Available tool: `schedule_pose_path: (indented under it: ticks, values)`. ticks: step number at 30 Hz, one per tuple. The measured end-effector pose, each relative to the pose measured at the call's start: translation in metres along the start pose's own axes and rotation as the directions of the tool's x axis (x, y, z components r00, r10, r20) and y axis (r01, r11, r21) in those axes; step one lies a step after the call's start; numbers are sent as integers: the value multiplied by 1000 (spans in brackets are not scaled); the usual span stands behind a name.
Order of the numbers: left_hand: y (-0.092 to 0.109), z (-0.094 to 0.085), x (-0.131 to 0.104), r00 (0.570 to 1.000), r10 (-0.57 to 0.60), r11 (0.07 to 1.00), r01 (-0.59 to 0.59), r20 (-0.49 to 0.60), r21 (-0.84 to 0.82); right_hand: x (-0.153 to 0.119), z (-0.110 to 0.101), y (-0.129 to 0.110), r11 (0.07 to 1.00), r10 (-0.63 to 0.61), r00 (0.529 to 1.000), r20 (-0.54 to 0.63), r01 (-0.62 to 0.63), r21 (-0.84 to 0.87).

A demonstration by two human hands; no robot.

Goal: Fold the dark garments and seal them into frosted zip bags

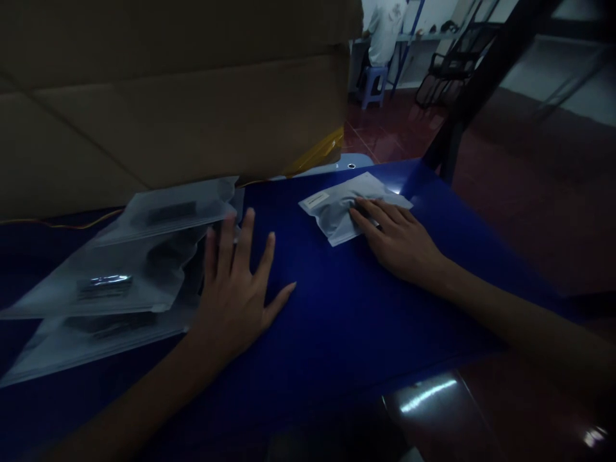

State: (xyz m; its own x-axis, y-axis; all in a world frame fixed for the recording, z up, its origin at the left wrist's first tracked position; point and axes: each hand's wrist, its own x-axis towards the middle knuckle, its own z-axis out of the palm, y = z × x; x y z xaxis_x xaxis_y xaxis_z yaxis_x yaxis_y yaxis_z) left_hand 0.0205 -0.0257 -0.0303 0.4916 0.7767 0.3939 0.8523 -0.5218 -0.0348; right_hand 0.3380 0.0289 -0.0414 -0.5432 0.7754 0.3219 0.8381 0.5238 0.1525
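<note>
Several frosted zip bags (139,263) with dark contents lie overlapping on the left of the blue table (308,333). My left hand (235,289) is spread with its fingers apart, at the right edge of these bags, holding nothing. A smaller whitish bag (337,215) with a small label lies flat farther to the right. My right hand (397,237) rests on that bag's right part, palm down, fingers extended and slightly bent, not wrapped around it.
A large cardboard box (192,115) with yellow tape stands behind the bags. A thin wire (77,224) runs along its base. A dark metal frame (462,109) rises at the table's right corner. Beyond, a person (385,32) sits on a blue stool (374,86) near a black chair (452,64).
</note>
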Motion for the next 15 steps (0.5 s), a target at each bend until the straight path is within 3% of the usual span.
schedule_pose_path:
  ticks: [6, 11, 15]
  values:
    - [-10, -6, 3, 984, -159, 985, 164, -83, 48, 2, 0, 5, 983, 176, 984, 29, -174, -63]
    - [-18, -3, 3, 985, -165, 984, 168, -49, 57, 2, 2, 25, 949, 298, 952, 75, -287, -131]
    - [-19, -3, 4, 985, -172, 984, 172, -21, 46, -1, 8, 41, 941, 327, 942, 79, -317, -117]
